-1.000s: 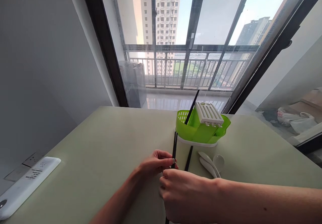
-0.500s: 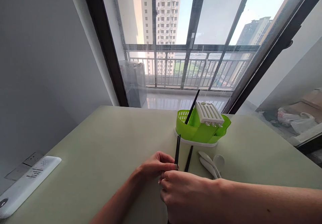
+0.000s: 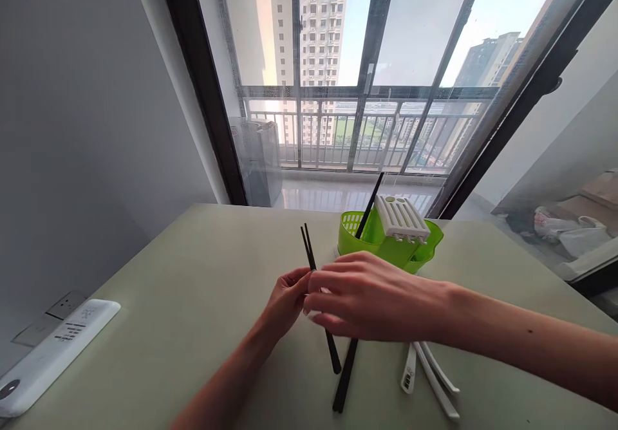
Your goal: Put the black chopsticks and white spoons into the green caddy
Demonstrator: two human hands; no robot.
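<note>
My left hand is closed on a pair of black chopsticks, whose thin tips point up and away. My right hand crosses over their middle, its bent fingers meeting my left fingertips around them; its exact grip is partly hidden. Below it, more black chopsticks lie on the table, their far ends covered by the hand. White spoons lie under my right forearm with only the handles showing. Behind the hand stands a green utensil caddy with a black chopstick leaning in it.
A white slotted rack piece sits on top of the caddy. At the left edge of the pale table lies a long white device with a display. A dark-framed glass door rises beyond the table.
The held chopsticks have moved left and up and now tilt leftward. My right hand has risen and shifted across them, uncovering the spoon handles and the near ends of the chopsticks on the table.
</note>
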